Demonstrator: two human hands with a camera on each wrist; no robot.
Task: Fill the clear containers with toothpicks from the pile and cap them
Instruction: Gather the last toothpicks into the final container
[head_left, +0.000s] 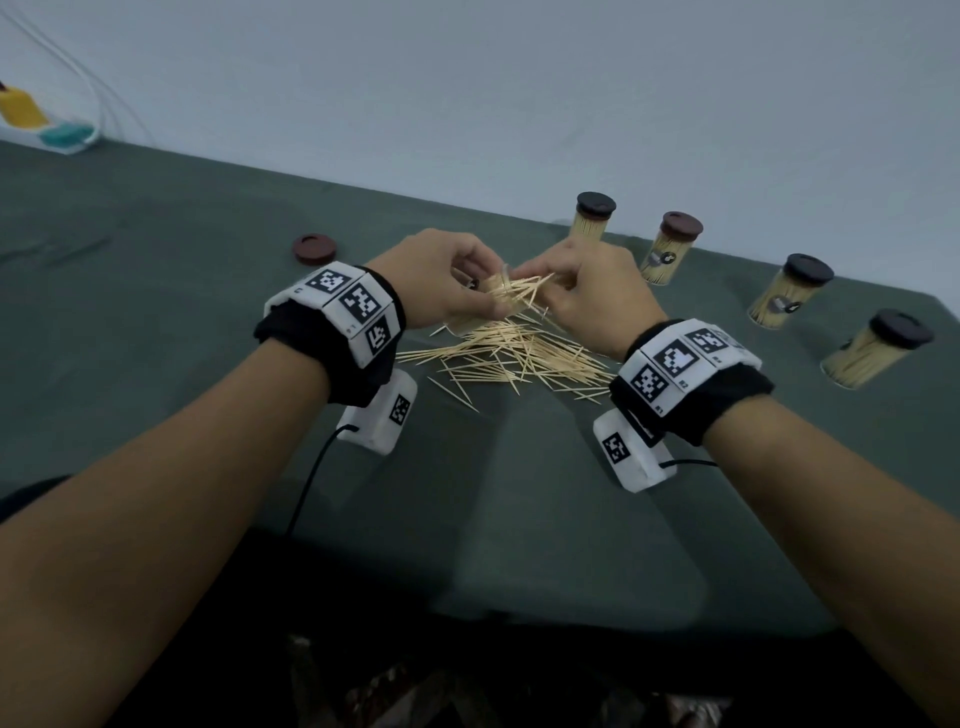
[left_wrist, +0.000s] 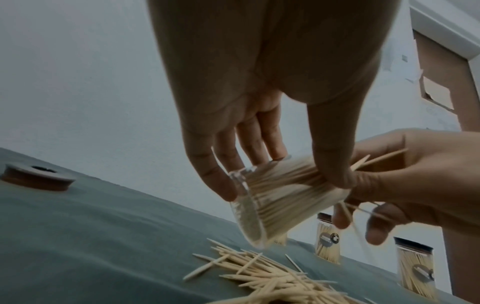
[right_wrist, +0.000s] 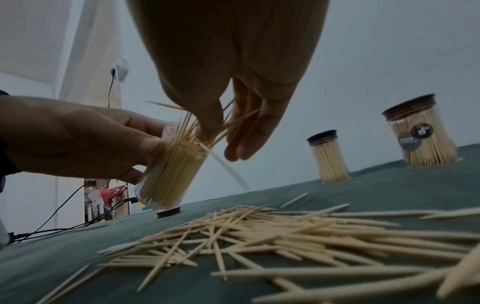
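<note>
Holding a tilted clear container, nearly full of toothpicks, the left hand has its grip curled round the wall, above the pile at mid-bench. The right hand pinches a loose bunch of toothpicks at its open mouth. Four capped, filled containers stand along the far edge. One loose cap lies left of the hands.

green tablecloth, yellow object, black cables

dark round labels on the capped containers too blurred to read, wristband squares patterned, no legible text
</note>
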